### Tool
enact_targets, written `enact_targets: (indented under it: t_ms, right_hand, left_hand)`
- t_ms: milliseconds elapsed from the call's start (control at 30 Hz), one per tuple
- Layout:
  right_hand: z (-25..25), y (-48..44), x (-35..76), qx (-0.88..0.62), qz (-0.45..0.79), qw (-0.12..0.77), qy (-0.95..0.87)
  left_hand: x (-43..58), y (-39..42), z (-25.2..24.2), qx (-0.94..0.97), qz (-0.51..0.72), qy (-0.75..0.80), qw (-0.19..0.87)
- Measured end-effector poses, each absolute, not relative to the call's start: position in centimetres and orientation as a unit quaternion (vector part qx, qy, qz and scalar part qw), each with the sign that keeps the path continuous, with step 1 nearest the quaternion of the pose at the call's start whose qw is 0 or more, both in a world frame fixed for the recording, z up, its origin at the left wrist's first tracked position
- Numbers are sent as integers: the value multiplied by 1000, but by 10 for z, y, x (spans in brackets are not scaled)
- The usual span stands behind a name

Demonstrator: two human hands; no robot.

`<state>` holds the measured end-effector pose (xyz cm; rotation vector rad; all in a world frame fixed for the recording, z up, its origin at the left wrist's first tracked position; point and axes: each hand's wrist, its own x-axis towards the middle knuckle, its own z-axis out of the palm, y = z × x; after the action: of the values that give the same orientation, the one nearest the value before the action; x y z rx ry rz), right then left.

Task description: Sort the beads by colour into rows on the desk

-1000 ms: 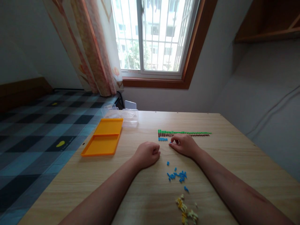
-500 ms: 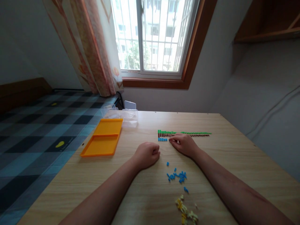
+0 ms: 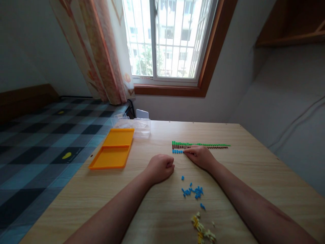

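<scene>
Blue row [image 3: 177, 151]: short, a few small pieces set end to end, flat on the table [image 3: 254, 176], just beneath the brown row [image 3: 215, 147] and green row [image 3: 203, 144], left ends level with theirs. Loose blue pieces [image 3: 193, 190]: a small scatter nearer the front edge, well apart from the rows, lying every way, two strays just outside.

Both arms are uncovered as far as the view reaches. The left hand [image 3: 161, 167] and the right hand [image 3: 200, 156] are bare, and so are the wrists behind them. The left forearm [image 3: 119, 211] is smooth and slender, broadening toward the lower edge. The right forearm [image 3: 250, 203] is of like build and bears a faint long streak near its elbow end, possibly a crease or only a shadow.
</scene>
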<state>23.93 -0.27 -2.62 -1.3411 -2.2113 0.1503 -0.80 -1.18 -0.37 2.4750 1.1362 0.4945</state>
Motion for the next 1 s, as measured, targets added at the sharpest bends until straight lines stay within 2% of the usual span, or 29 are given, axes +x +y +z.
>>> enact_targets:
  t_ms: [833, 1000]
  right_hand:
    - [-28, -1, 243, -489, 73, 267, -827]
    - [-26, -4, 243, -477, 97, 301, -820]
  left_hand:
    - [-8, -13, -2, 879, 171, 403, 189]
    - [-8, -13, -2, 878, 164, 408, 188]
